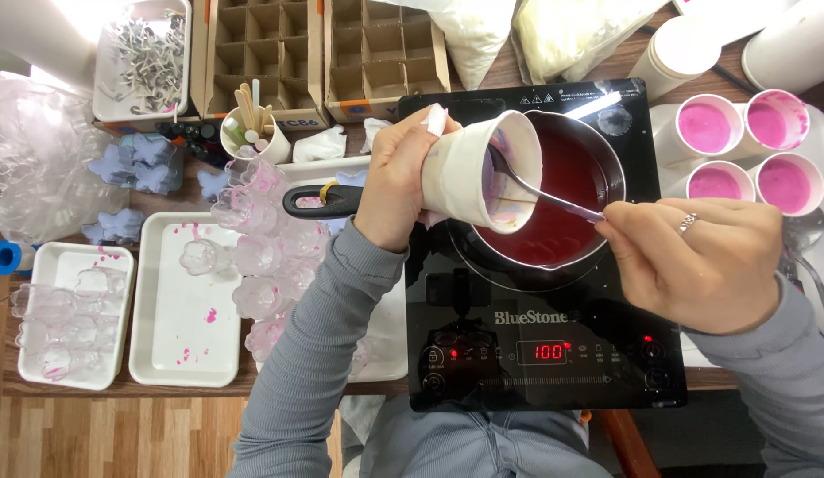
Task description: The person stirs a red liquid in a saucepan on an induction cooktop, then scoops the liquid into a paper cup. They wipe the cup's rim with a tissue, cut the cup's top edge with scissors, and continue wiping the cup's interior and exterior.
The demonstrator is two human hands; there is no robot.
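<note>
Left hand (394, 181), its grip wrapped around a tilted paper cup (478, 168) held mouth-down over the pan of dark red liquid (562, 226) on the black cooktop (624, 354), while right hand (708, 265) pinches a spoon (540, 190) scraping residue into the pan.

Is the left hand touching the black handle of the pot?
Apart. The head view shows the left hand wrapped around the tilted paper cup, held above the pot handle; the handle's end passes under the wrist, with no finger on it.
</note>
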